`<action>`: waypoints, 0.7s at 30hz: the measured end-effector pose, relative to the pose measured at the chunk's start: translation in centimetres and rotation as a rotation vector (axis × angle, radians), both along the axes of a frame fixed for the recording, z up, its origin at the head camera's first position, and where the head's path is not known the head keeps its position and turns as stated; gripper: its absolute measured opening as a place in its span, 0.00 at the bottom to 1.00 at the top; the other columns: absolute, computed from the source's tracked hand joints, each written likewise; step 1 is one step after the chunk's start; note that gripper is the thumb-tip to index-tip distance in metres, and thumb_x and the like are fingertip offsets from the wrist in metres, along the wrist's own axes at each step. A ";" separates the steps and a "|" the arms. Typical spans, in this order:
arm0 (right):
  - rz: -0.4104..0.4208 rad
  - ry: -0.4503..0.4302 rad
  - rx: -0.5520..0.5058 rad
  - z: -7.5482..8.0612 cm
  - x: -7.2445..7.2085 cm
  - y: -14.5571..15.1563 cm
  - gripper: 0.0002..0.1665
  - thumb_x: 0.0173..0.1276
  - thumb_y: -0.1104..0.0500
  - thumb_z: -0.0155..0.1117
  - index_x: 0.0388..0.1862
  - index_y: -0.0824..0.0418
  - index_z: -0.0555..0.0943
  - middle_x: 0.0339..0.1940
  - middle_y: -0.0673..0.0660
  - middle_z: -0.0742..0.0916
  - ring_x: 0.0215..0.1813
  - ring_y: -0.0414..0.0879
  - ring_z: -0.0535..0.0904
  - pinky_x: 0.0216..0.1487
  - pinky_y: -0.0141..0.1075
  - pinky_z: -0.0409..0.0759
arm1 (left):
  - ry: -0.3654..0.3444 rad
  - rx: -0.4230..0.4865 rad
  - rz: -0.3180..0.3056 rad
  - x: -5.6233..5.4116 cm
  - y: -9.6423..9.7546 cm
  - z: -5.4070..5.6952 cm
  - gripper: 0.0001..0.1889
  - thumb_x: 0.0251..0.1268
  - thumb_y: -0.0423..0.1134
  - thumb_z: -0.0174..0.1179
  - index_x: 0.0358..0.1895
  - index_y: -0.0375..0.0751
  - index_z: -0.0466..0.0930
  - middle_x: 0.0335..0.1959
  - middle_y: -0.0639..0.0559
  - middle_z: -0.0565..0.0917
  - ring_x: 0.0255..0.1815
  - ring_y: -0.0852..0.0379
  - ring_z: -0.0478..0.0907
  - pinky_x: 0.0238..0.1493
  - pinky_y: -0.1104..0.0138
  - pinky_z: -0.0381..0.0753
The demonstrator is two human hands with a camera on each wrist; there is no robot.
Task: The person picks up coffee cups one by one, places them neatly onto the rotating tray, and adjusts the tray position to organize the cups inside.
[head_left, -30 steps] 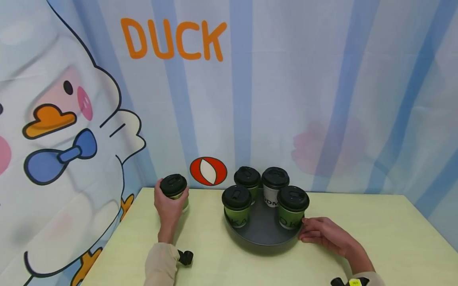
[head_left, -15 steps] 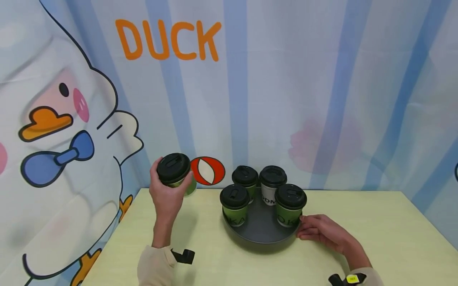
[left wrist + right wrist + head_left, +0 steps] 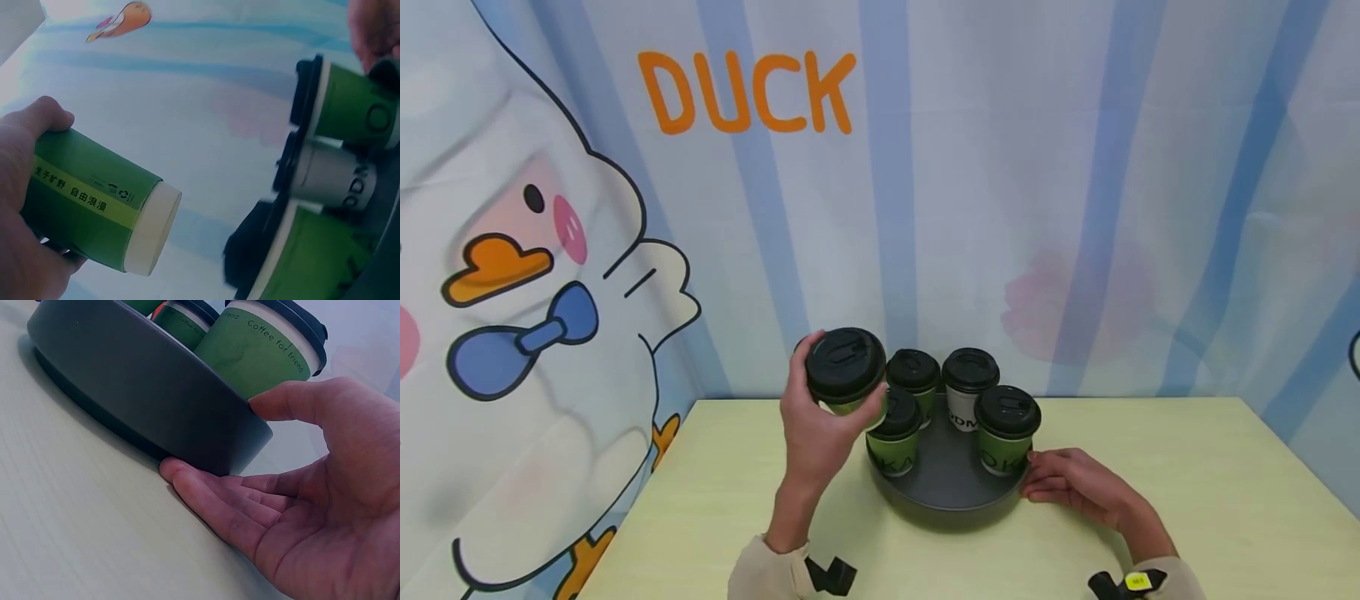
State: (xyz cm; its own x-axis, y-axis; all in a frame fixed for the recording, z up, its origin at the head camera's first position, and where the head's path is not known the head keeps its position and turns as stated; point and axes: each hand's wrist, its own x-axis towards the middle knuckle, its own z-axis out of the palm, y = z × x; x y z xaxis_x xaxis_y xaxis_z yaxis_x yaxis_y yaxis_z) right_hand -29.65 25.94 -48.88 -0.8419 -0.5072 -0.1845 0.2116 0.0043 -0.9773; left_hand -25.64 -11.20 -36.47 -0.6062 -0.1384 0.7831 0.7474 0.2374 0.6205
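Note:
My left hand [image 3: 823, 425] grips a green paper coffee cup [image 3: 94, 200] with a black lid, raised beside the round dark grey tray [image 3: 951, 496]. In the head view this cup partly covers the front left cup [image 3: 895, 454] on the tray. Also standing on the tray are a white cup [image 3: 962, 408], a green cup [image 3: 917, 379] at the back left and another green cup [image 3: 1006, 442] at the front right, all lidded in black. My right hand [image 3: 1078, 487] pinches the tray's right side, thumb at the rim and fingers low against the wall, as the right wrist view shows.
The pale yellow table [image 3: 1150, 467] extends around the tray. Behind it hangs a blue-striped cloth [image 3: 985, 208] with "DUCK" lettering, and a large printed duck [image 3: 550, 350] covers the left side.
My left hand has lifted the green coffee cup off the table's left side and carried it right, up to the tray. My right hand stays on the tray.

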 end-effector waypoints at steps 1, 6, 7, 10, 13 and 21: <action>-0.002 -0.002 0.002 0.0 0.0 0.0 0.28 0.84 0.53 0.53 0.60 0.82 0.74 0.47 0.64 0.88 0.51 0.50 0.88 0.59 0.42 0.84 | 0.004 -0.011 -0.014 0.1 0.7 -0.2 0.45 0.52 0.34 0.80 0.75 0.38 0.66 0.62 0.47 0.81 0.62 0.52 0.79 0.64 0.61 0.79; -0.002 -0.010 0.010 0.0 -0.1 0.0 0.29 0.84 0.52 0.53 0.60 0.81 0.74 0.47 0.64 0.88 0.51 0.50 0.87 0.59 0.42 0.84 | -0.050 -0.055 -0.100 0.7 3.9 -1.5 0.44 0.54 0.36 0.79 0.74 0.38 0.65 0.63 0.49 0.81 0.62 0.53 0.79 0.63 0.55 0.81; -0.002 -0.010 0.010 -0.1 -0.1 0.1 0.29 0.84 0.53 0.53 0.60 0.81 0.74 0.47 0.64 0.88 0.51 0.50 0.87 0.59 0.42 0.84 | -0.071 -0.062 -0.115 0.7 4.5 -1.9 0.44 0.54 0.36 0.79 0.75 0.39 0.65 0.64 0.49 0.80 0.62 0.53 0.79 0.63 0.55 0.82; -0.002 -0.009 0.008 -0.1 -0.1 0.1 0.28 0.84 0.53 0.53 0.59 0.81 0.75 0.47 0.64 0.88 0.51 0.50 0.88 0.59 0.43 0.85 | -0.122 -0.078 -0.143 0.7 6.1 -3.3 0.45 0.54 0.38 0.79 0.75 0.43 0.65 0.63 0.50 0.79 0.62 0.53 0.78 0.63 0.54 0.81; -0.001 -0.007 0.007 -0.1 0.0 0.0 0.28 0.84 0.53 0.53 0.59 0.80 0.76 0.47 0.64 0.88 0.51 0.50 0.87 0.58 0.43 0.85 | -0.161 -0.093 -0.140 0.7 7.5 -4.9 0.45 0.54 0.41 0.80 0.75 0.48 0.65 0.63 0.51 0.79 0.62 0.53 0.78 0.63 0.55 0.81; -0.010 -0.008 0.032 0.2 -0.1 0.0 0.29 0.84 0.51 0.53 0.60 0.79 0.76 0.48 0.64 0.88 0.52 0.51 0.87 0.59 0.43 0.84 | -0.249 -0.157 -0.122 0.6 9.8 -8.1 0.46 0.54 0.47 0.80 0.75 0.45 0.65 0.67 0.52 0.75 0.65 0.53 0.75 0.65 0.52 0.79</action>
State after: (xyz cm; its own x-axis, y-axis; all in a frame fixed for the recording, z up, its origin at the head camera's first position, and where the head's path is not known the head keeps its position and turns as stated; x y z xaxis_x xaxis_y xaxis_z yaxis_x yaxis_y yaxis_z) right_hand -29.76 25.93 -48.72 -0.8455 -0.4920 -0.2072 0.2196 0.0334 -0.9750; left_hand -25.06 -1.38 -44.55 -0.7866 0.0577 0.6148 0.6061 0.2625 0.7509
